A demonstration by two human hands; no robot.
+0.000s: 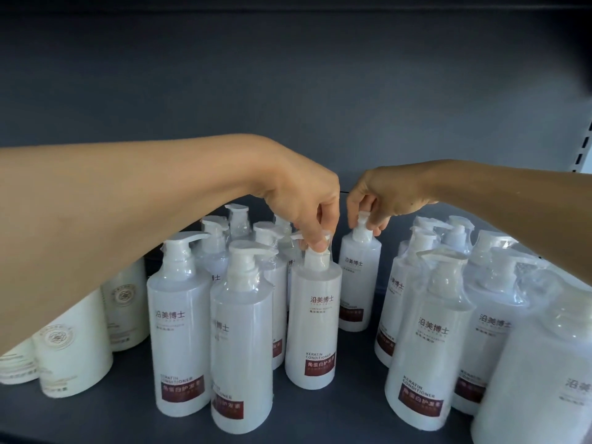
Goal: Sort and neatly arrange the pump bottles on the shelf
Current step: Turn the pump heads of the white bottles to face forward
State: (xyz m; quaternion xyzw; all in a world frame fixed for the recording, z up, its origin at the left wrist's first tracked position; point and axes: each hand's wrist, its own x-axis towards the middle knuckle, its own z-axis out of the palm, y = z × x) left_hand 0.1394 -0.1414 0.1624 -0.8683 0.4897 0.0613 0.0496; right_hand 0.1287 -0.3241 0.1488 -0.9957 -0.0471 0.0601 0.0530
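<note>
While two pump heads are pinched: a sorting step is judged to be in hand.
Left hand [307, 200]: its grip is pinched on the pump of a white conditioner bottle [312, 322] at mid-shelf.
Right hand [381, 197]: its grip is pinched on the pump of a rear white bottle [358, 283], nearer the shelf's back edge.
Next move: both bottles are to be slid upright into rows; toppling of close neighbours is to be avoided.
Count: roughly seventeen white bottles are seen, some hidden; four cream bottles [73, 347] stand at the left edge of the shelf [352, 411].
</note>
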